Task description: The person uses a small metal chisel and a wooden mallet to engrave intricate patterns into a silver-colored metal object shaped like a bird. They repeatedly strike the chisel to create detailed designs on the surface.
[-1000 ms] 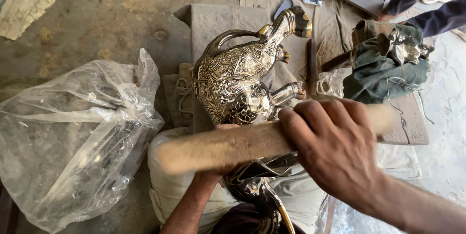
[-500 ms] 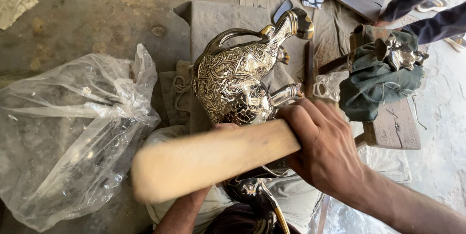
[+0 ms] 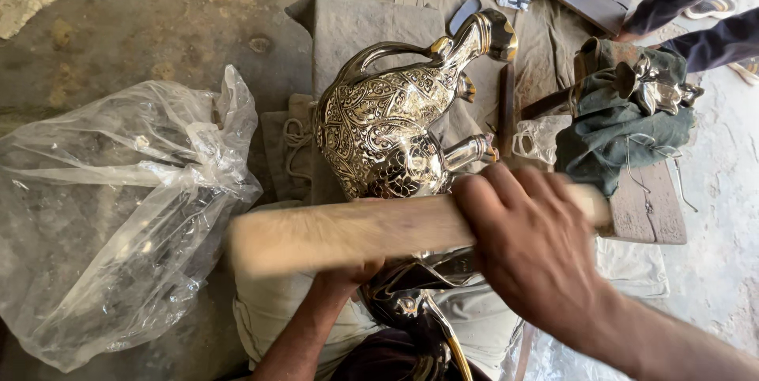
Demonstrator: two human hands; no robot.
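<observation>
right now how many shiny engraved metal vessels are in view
3: a large jug on the cloth at centre, a second one under the wooden stick, a small piece on the green cloth; others may be hidden.

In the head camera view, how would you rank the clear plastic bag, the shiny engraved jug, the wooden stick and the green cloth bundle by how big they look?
1. clear plastic bag, largest by far.
2. engraved jug.
3. wooden stick; it is blurred and nearer the camera, so its place against the jug is unsure.
4. green cloth bundle, smallest.

Glossy engraved metal jug [image 3: 395,136] — matt wooden stick [image 3: 348,232], crinkled clear plastic bag [image 3: 111,215].
</observation>
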